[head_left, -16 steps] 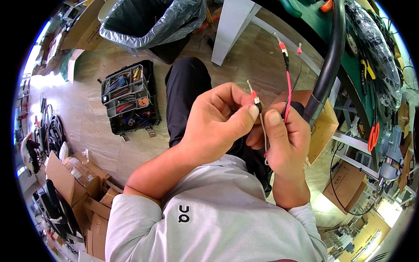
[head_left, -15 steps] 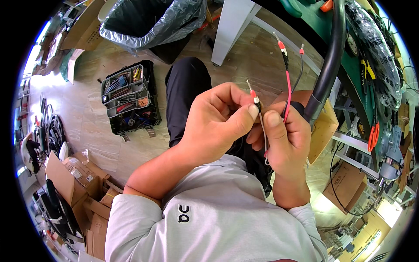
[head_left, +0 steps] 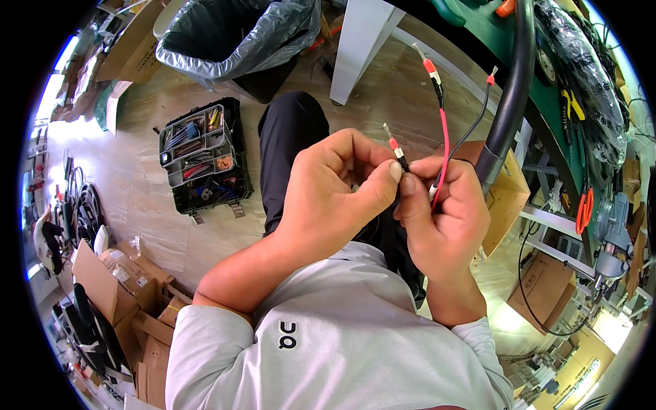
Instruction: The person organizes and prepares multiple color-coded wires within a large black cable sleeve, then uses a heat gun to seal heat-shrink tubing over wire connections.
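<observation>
Pinching sleeved wire [head_left: 402,162], L hand [head_left: 342,184]; R hand [head_left: 447,219] curled round pink wire [head_left: 447,140].

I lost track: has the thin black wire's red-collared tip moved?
Yes: the red-collared tip shifted right, farther from the broad white table leg.

Flr [head_left: 212,240] beige, veined, shiny; strong glare [head_left: 76,140] far L. Bench [head_left: 488,31] upper R w/ grn top, wht leg [head_left: 359,51]. Bin [head_left: 266,58] L of leg. Open ctn [head_left: 96,280] low L.
</observation>
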Tool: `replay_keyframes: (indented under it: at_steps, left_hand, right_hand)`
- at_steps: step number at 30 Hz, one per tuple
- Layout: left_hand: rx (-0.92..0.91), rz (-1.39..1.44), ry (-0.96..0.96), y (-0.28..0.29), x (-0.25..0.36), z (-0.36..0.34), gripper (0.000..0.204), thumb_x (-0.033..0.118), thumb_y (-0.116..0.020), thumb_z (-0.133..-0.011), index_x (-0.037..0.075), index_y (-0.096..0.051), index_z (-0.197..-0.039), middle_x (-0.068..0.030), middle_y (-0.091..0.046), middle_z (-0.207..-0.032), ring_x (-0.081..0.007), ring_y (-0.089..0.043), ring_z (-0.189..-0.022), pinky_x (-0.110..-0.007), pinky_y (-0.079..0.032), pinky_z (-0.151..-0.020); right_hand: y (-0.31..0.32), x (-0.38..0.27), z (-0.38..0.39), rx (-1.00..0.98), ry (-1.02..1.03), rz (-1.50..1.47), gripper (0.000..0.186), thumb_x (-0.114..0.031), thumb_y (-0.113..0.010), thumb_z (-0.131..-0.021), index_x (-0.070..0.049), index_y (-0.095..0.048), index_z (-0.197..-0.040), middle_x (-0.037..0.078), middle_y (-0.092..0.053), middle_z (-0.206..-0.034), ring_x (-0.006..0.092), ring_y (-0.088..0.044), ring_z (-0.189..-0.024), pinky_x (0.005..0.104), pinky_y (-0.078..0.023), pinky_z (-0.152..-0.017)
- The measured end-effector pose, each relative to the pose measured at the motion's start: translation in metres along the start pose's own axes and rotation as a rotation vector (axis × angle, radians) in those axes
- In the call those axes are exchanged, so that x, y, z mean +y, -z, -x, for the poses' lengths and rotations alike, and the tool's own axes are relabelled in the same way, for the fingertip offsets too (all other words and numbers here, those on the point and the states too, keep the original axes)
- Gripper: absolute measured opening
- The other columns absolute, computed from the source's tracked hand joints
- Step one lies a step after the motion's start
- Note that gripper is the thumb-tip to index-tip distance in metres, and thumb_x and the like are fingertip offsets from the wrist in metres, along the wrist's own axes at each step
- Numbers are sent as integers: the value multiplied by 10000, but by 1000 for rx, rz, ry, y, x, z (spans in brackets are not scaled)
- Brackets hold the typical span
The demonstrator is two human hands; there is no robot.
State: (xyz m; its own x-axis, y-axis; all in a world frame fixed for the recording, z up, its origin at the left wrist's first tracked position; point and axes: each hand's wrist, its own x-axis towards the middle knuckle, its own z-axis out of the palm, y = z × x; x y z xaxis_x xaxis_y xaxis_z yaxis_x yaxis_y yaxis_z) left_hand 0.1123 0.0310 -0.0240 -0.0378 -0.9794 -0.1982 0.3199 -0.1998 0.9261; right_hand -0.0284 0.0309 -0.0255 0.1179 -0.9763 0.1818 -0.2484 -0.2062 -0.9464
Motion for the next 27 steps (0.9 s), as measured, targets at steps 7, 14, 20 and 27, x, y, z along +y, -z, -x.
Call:
replay_keyframes:
  at_steps: [7,14,20,27]
  left_hand:
    - [-18,83,59,2,4,3,101,46,-598,-820,-43,-553,-836,-47,-604,-791,-44,-545,-711,-192,-458,-611]
    - [3,59,37,4,1,1,81,32,-566,-794,1,-505,-750,-7,-542,-731,-19,-458,-645,-177,-375,-550]
    - [-5,55,-12,5,-5,-2,135,40,-575,-781,16,-470,-700,30,-486,-629,2,-385,-567,-187,-304,-464]
    - [-42,-67,-107,5,-16,-5,126,22,-571,-766,26,-460,-706,45,-441,-599,1,-355,-560,-191,-281,-454]
  right_hand:
    - [1,-2,3,-18,177,237,107,20,-615,-821,2,-527,-879,18,-577,-674,27,-495,-541,167,-403,-492]
    - [-5,-3,-1,26,291,335,174,-12,-682,-765,-39,-542,-864,28,-528,-563,70,-467,-424,211,-363,-413]
    - [-1,-7,1,-89,-88,-38,114,-82,-604,-858,0,-525,-865,-19,-512,-569,15,-440,-455,174,-330,-409]
    - [9,-13,-5,-188,-424,-510,197,-182,-551,-904,7,-514,-860,-18,-482,-589,20,-400,-413,175,-297,-360]
